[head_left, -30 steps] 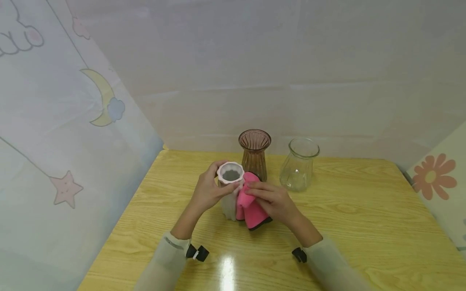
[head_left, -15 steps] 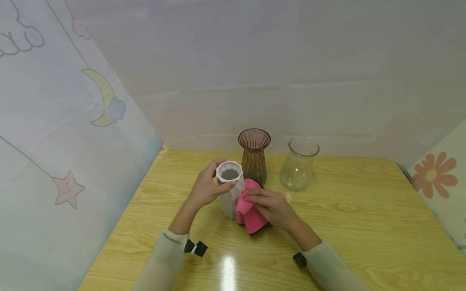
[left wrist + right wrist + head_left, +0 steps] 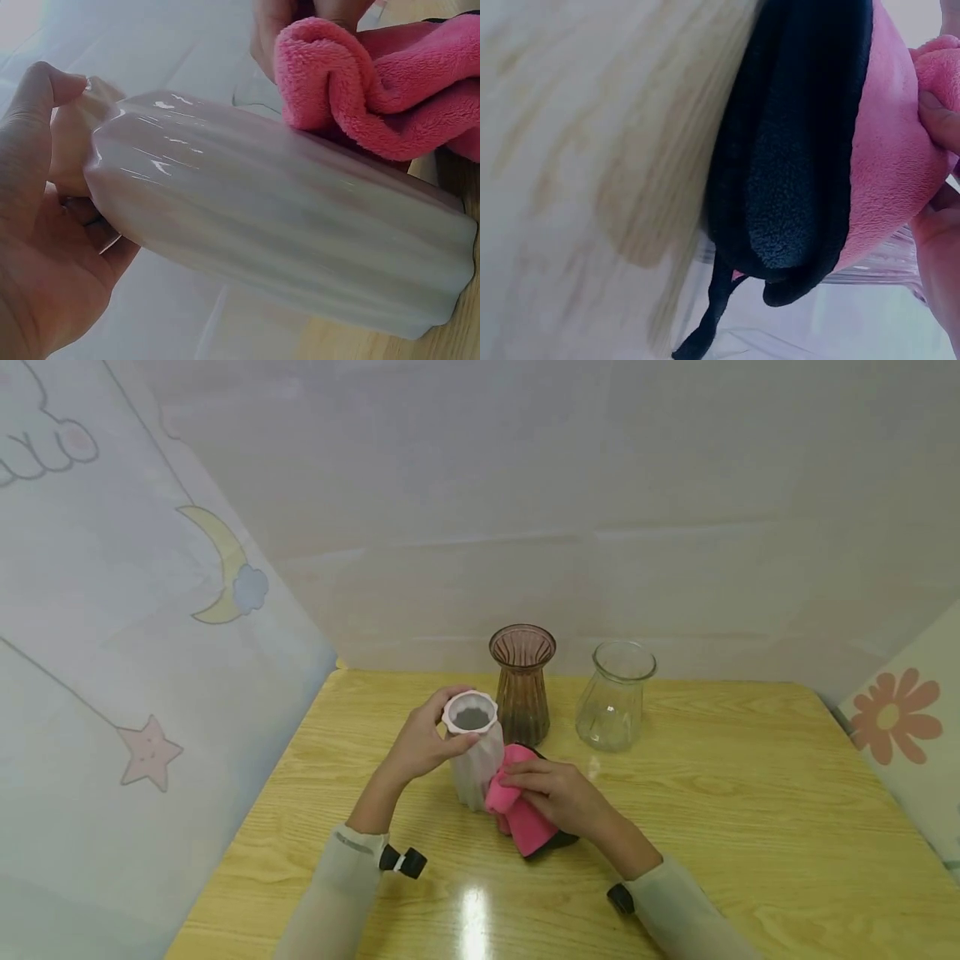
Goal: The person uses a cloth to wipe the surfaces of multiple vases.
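Observation:
A white fluted vase [image 3: 477, 772] stands upright on the table, glossy and ribbed in the left wrist view. My left hand [image 3: 418, 742] grips it around the neck, just under the scalloped rim, thumb on the near side. In my right hand [image 3: 562, 795] is a bunched pink cloth [image 3: 531, 827], pinched between thumb and fingers and touching the vase's right side. The right wrist view shows the cloth's dark underside [image 3: 784, 187] and a dark loop at its edge. My right palm is hidden there.
Behind the cloth stands a brownish-purple ribbed glass vase [image 3: 522, 693]. A clear glass vase [image 3: 611, 714] is to its right. Both are on the wooden table [image 3: 735, 793], near its back edge, with a pale sheet [image 3: 480, 510] hanging behind.
My right hand has slid the pink cloth down along the vase's right side. The left hand still holds the neck, and the vase's top has shifted slightly left.

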Motion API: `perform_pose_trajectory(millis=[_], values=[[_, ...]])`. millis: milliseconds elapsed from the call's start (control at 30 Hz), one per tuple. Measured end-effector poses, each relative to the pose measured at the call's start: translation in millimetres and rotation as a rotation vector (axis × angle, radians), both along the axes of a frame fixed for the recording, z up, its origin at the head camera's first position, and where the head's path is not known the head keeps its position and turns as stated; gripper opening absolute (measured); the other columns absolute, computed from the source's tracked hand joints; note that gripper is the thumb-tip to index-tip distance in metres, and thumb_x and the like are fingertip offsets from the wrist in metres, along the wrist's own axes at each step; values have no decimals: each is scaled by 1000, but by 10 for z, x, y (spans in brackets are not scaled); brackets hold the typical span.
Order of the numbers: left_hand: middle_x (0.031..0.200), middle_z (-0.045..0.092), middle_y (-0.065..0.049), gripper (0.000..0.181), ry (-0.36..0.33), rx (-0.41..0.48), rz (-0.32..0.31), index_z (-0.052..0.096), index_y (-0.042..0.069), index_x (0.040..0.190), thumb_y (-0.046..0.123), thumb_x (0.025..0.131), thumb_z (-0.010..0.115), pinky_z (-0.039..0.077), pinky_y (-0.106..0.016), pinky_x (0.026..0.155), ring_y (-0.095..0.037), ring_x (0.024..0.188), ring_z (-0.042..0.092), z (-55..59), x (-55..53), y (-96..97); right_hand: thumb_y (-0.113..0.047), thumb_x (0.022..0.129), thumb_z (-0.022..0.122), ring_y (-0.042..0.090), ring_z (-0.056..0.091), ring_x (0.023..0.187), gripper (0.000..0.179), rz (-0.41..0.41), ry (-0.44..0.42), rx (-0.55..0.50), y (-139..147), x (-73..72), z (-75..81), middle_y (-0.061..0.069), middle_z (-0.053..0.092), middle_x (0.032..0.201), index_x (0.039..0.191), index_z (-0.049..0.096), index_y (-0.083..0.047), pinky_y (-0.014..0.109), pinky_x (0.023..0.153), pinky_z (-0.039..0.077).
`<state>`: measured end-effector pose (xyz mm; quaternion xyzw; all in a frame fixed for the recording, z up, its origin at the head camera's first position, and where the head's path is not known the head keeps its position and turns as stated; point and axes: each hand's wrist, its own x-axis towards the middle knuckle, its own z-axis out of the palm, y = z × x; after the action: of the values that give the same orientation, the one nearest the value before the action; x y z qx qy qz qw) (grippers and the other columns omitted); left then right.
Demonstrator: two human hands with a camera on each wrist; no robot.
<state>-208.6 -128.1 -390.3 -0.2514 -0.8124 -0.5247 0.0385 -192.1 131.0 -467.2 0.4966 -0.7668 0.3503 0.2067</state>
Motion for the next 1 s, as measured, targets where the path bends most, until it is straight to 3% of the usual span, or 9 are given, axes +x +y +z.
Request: perform_pose_trajectory(millis=[133, 233, 300, 367, 500, 600, 800, 1000], values=[[145, 54, -12, 81, -3, 33, 36, 38, 9, 155, 17, 85, 79, 42, -54, 107, -27, 128, 54, -10, 56, 33, 6, 78, 81, 24, 73, 101, 34, -18, 26, -17, 32, 3, 72, 6, 75, 110, 108, 78, -9, 30, 88, 58], [149, 51, -11, 85, 9, 53, 101, 38, 7, 153, 19, 83, 83, 36, -54, 114, -26, 132, 51, 0, 121, 87, 0, 87, 77, 27, 73, 99, 23, -15, 76, -83, 73, -12, 181, 9, 75, 110, 109, 78, -6, 27, 91, 56], [145, 53, -10, 84, 16, 54, 150, 41, 5, 150, 23, 81, 85, 38, -54, 112, -25, 130, 52, 6, 160, 121, -9, 96, 70, 29, 73, 99, 17, -9, 111, -133, 91, -32, 273, 11, 74, 111, 111, 77, -4, 25, 94, 54], [139, 57, -8, 81, 13, 48, 190, 45, 5, 147, 27, 80, 86, 42, -54, 109, -25, 125, 55, 21, 185, 151, -17, 103, 61, 29, 73, 100, 23, -10, 139, -171, 97, -56, 370, 11, 74, 112, 111, 77, -3, 23, 96, 52], [128, 63, -6, 78, 3, 7, 248, 52, 5, 141, 34, 78, 88, 48, -53, 100, -23, 117, 59, 41, 199, 164, -21, 105, 56, 29, 73, 101, 28, 0, 190, -203, 73, -103, 536, 12, 74, 112, 111, 77, -3, 22, 98, 51], [125, 65, -6, 77, -4, -29, 255, 54, 6, 141, 36, 79, 88, 49, -52, 96, -23, 115, 60, 50, 187, 147, -21, 105, 56, 29, 72, 104, 28, 26, 186, -193, 48, -130, 597, 13, 74, 113, 111, 77, -2, 23, 100, 50], [123, 67, -6, 74, -25, -60, 192, 53, 8, 143, 34, 81, 86, 50, -51, 94, -22, 113, 61, 70, 167, 111, -22, 105, 55, 30, 71, 108, 30, 37, 115, -173, 10, -159, 574, 14, 73, 115, 112, 76, -2, 26, 103, 49], [125, 68, -4, 73, -35, -82, 163, 53, 11, 143, 31, 81, 86, 46, -57, 103, -27, 124, 60, 114, 166, 92, -2, 94, 70, 30, 72, 104, 18, 5, 114, -169, -1, -148, 479, 11, 75, 112, 110, 77, -4, 27, 98, 53]])
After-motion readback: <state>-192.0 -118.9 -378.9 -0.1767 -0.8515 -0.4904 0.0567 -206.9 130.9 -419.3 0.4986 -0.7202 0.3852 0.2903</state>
